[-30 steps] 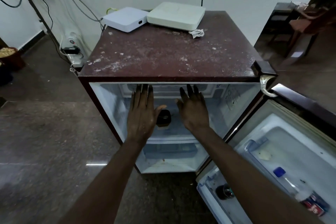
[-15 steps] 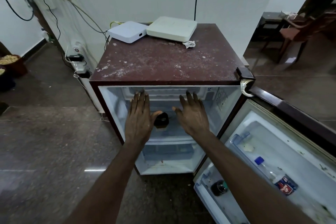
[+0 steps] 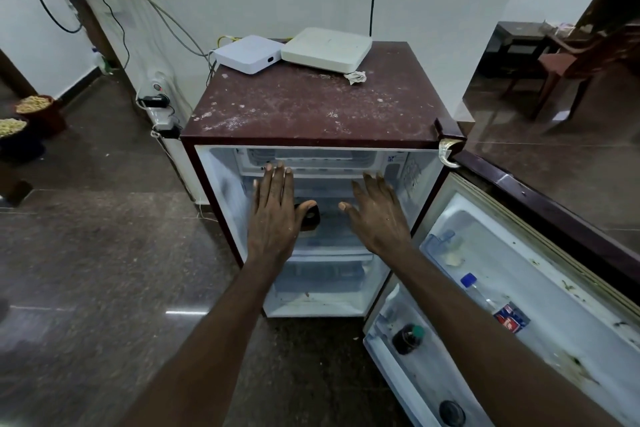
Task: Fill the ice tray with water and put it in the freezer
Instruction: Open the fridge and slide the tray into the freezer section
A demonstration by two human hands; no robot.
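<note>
Nearest us, two bare forearms reach forward and up toward a small maroon fridge (image 3: 311, 107) whose door (image 3: 554, 315) stands swung wide to the right. In the door's shelves we see a dark bottle with a green cap (image 3: 408, 338) low down. Above it lies a clear bottle with a blue cap (image 3: 491, 303) and a red label. Farther in, the left hand (image 3: 273, 215) and the right hand (image 3: 379, 215) hang side by side in front of the open cabinet. They are well apart from each other, palms down, with fingers straight and slightly spread, and neither one grips anything. The left thumb points inward across a small dark round object (image 3: 313, 220) that sits on a pale shelf inside. The left fingertips overlap the lower front edge of the freezer compartment (image 3: 370, 159) at the top of the cabinet, but we cannot tell whether they touch it. Inside that compartment lies what looks to be the ice tray (image 3: 322, 163) — a pale row of little cells — though the view there is too soft for us to be sure. Beyond, on the fridge's scuffed, dusty top, two flat white boxes (image 3: 325, 48) sit touching at the back edge, with a crumpled scrap of paper (image 3: 356, 76) just in front of the right one. Cables trail down the white wall behind to a power strip (image 3: 159, 107) at the left — and a wooden chair (image 3: 561, 69) stands far off to the right.
</note>
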